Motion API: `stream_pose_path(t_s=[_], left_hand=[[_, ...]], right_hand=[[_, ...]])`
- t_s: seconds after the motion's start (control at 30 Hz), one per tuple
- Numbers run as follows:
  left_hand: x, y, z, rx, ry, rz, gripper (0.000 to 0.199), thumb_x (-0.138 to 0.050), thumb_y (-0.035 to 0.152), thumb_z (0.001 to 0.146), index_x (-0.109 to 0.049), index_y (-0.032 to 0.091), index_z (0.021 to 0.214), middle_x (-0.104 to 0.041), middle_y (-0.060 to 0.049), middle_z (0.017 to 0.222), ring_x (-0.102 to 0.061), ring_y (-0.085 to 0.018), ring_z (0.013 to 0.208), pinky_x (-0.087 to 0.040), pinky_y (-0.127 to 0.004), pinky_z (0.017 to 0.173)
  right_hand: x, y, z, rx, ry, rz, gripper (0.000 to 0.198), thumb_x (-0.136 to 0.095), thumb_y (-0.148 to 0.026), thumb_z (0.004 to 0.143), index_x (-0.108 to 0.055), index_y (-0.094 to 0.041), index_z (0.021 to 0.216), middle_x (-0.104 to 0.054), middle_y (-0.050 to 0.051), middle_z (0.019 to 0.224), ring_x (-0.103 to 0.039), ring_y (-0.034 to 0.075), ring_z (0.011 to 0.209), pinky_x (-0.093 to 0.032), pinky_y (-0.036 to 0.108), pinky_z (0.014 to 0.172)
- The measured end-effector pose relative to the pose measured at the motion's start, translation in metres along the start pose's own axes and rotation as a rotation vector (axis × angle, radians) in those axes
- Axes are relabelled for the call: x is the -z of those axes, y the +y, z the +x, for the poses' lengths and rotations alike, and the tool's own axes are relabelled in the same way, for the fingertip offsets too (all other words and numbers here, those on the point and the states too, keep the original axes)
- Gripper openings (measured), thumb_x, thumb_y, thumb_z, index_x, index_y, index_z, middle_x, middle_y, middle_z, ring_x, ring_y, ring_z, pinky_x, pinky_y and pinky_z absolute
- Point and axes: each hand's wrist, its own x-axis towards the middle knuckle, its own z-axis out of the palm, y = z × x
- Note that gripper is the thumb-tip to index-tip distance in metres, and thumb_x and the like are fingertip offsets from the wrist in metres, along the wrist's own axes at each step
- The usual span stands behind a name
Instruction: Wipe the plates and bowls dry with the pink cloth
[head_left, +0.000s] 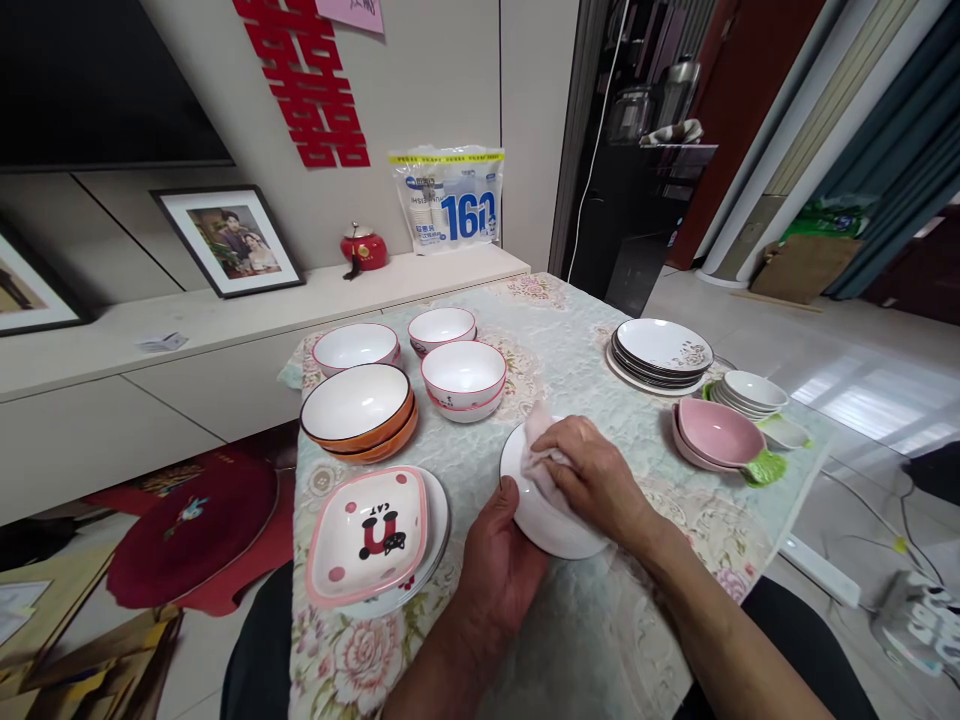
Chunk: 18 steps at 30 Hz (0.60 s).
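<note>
A white plate [559, 530] is tilted above the table in front of me. My left hand [499, 565] grips its near left edge, with the thumb on top and the fingers underneath. My right hand [592, 475] is closed on a pale pinkish cloth [541, 440], pressing it against the plate's upper face. Part of the cloth is hidden under the fingers. Left of the plate, a square pink-rimmed cat dish [367, 535] rests on white plates [439, 520]. Behind it sit stacked orange bowls [358, 408] and red-rimmed white bowls [463, 370].
On the right of the flowered tablecloth [645, 620] stand a plate stack [664, 345], small white bowls [750, 390] and pink leaf-handled bowls [718, 432]. Along the wall, a low cabinet [330, 292] holds a framed photo [229, 240], a red pot [364, 247] and a bag of paper cups [450, 200].
</note>
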Motion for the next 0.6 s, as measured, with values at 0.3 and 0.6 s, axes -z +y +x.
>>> stream_pose_path(t_s=[0.3,0.6], left_hand=[[-0.002,0.003,-0.003,-0.074,-0.021,0.022,0.043,-0.044,0.023,0.099,-0.053,0.014,0.140,-0.079,-0.010,0.101,-0.071,-0.022,0.103,-0.046,-0.041,0.108],[-0.001,0.003,-0.001,-0.126,-0.008,0.036,0.040,-0.044,0.020,0.099,-0.056,0.013,0.137,-0.079,-0.009,0.099,-0.073,-0.019,0.097,-0.047,-0.037,0.107]], right_hand=[[0.015,0.035,0.001,-0.514,0.258,0.215,0.030,-0.052,-0.035,0.089,-0.069,-0.020,0.109,-0.071,0.009,0.111,-0.062,0.027,0.105,-0.045,0.041,0.093],[0.023,0.029,-0.001,-0.878,0.256,1.144,0.056,-0.092,-0.027,0.054,-0.070,-0.020,0.105,-0.077,0.004,0.087,-0.071,0.022,0.073,-0.056,0.031,0.064]])
